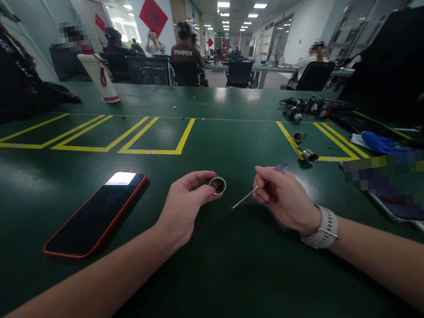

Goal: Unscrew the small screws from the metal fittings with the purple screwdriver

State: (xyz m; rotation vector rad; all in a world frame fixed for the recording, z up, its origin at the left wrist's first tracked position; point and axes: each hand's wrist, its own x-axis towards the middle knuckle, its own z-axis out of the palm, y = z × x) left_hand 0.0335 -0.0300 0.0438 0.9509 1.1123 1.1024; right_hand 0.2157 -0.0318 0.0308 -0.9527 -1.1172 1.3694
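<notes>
Currently, the left hand [181, 206], at frame centre, has thumb and fingers pinching one cup-like metal ring [218, 184]. Grip is at the rim, presumably so the opening is left uncovered. Right hand [283, 196], right of centre: fingers curled together, pinching one thin-shafted tool [246, 197] pen-fashion, likely for fine control of the tip. Tip points down and left, near the ring, not touching it; contact with the tabletop [216, 296] cannot be judged.

Counts, outside the hands:
- Loose metal cups: two, right of centre, one tipped on its side [309, 155], one just above it [298, 137]; probably set within easy reach.
- Orange-cased phone [95, 216]: one, left of centre, apparently kept clear of both hands.
- Blue glove [383, 142]: one visible, right.
- White cup [98, 77]: one, upper left.
- Dark parts [296, 113], upper right: clustered, exact number uncertain.
</notes>
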